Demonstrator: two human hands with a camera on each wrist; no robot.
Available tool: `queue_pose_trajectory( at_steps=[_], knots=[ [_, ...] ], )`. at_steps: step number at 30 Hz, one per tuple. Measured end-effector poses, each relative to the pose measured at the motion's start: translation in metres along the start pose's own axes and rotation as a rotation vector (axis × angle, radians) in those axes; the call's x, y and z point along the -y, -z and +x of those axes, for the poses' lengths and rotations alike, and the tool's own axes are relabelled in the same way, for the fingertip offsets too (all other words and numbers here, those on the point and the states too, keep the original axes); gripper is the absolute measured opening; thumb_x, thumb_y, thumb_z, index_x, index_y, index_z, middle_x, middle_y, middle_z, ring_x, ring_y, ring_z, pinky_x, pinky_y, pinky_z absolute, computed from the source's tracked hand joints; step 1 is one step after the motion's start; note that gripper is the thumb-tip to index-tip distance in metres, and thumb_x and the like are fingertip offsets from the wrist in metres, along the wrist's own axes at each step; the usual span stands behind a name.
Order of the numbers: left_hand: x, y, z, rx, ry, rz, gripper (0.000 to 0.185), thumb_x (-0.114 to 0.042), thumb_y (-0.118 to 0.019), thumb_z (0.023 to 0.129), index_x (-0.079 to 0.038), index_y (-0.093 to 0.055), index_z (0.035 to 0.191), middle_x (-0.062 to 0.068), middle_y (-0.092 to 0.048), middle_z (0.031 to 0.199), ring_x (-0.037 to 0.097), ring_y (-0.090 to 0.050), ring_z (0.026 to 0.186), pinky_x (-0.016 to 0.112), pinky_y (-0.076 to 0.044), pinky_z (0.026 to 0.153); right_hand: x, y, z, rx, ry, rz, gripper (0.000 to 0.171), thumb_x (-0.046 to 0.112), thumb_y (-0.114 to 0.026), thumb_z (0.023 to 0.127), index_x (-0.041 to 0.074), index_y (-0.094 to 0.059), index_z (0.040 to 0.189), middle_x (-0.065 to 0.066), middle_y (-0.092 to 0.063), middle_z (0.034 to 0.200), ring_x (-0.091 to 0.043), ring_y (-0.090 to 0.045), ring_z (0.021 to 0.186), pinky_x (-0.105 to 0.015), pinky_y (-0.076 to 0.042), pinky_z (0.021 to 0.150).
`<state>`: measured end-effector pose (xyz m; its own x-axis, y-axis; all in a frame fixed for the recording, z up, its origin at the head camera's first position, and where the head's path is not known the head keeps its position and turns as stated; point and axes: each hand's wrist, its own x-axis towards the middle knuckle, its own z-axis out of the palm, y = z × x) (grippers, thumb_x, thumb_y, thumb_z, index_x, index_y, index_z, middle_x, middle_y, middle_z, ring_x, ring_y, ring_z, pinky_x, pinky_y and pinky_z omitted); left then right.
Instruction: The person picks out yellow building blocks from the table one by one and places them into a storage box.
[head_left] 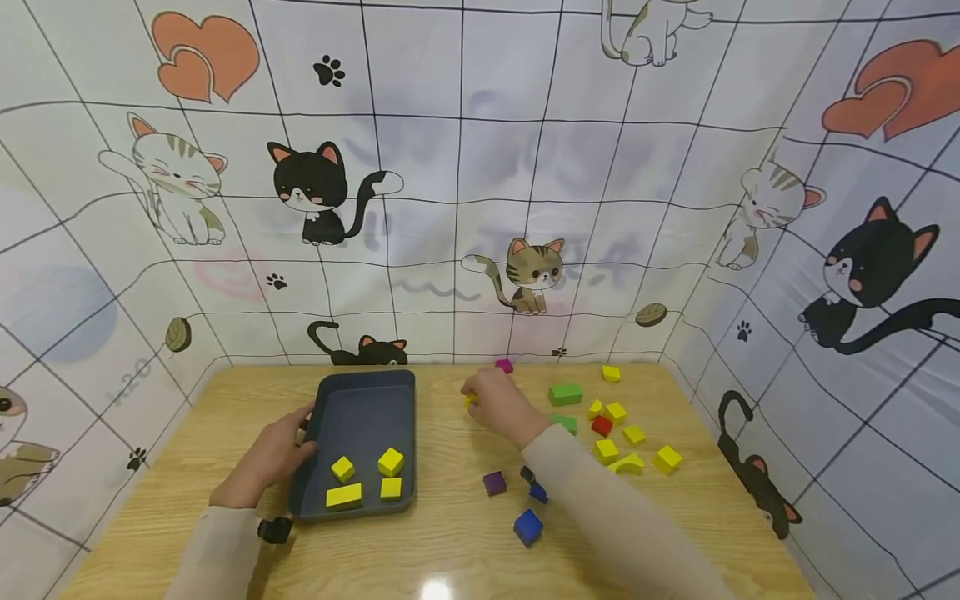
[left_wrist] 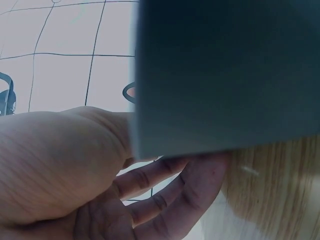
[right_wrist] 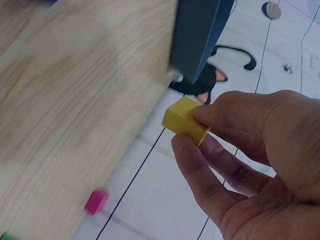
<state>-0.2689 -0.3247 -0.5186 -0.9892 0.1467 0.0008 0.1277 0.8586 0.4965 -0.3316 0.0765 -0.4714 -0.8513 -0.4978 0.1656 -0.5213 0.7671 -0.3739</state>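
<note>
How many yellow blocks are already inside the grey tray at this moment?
4, all at the near end of the grey tray: two cubes side by side, then a longer block and a small one nearest the person.

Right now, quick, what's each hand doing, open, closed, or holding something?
Left hand: grips the grey tray by its edge.
Right hand: pinches a yellow block.

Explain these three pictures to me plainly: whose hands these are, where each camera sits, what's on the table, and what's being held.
No machine here: a person works with two bare hands. The wide picture comes from a camera on their head; the other two come from cameras on each wrist. On the wooden table sits a grey tray holding four yellow blocks. To its right lie loose blocks: yellow, green, red, blue, purple, and a pink one at the far edge. The left hand grips the tray's left side. The right hand pinches one yellow block between thumb and fingers.
</note>
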Motion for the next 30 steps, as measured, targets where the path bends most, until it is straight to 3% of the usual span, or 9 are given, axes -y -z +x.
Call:
queue_pose_trajectory(
  at_steps=[17,21,30],
  knots=[
    [-0.001,0.003,-0.003,0.003,0.013,0.006,0.079,0.000,-0.076,0.104,0.021,-0.037,0.169,0.045,-0.069,0.140,0.044,-0.075,0.109,0.058,-0.068,0.091,0.094,-0.039,0.022,0.064,0.215,-0.181,0.024,0.008,-0.087,0.103,0.010,-0.089,0.127,-0.003,-0.085,0.120,-0.012,-0.077,0.106,-0.016,-0.063,0.092],
    [-0.001,0.003,-0.002,-0.005,0.001,0.005,0.078,0.001,-0.076,0.104,0.021,-0.037,0.169,0.044,-0.070,0.139,0.044,-0.076,0.109,0.057,-0.068,0.091,0.109,-0.051,0.025,0.086,0.253,-0.198,0.024,0.008,-0.083,0.105,0.011,-0.090,0.128,-0.001,-0.083,0.120,-0.010,-0.075,0.104,-0.013,-0.060,0.086],
    [-0.002,0.003,-0.001,0.001,-0.021,0.007,0.078,0.000,-0.077,0.103,0.021,-0.039,0.168,0.044,-0.071,0.137,0.042,-0.075,0.105,0.055,-0.066,0.088,0.134,-0.067,0.028,0.165,0.301,-0.159,0.025,0.006,-0.084,0.105,0.013,-0.090,0.129,0.000,-0.086,0.126,-0.009,-0.081,0.114,-0.012,-0.062,0.089]
  ],
)
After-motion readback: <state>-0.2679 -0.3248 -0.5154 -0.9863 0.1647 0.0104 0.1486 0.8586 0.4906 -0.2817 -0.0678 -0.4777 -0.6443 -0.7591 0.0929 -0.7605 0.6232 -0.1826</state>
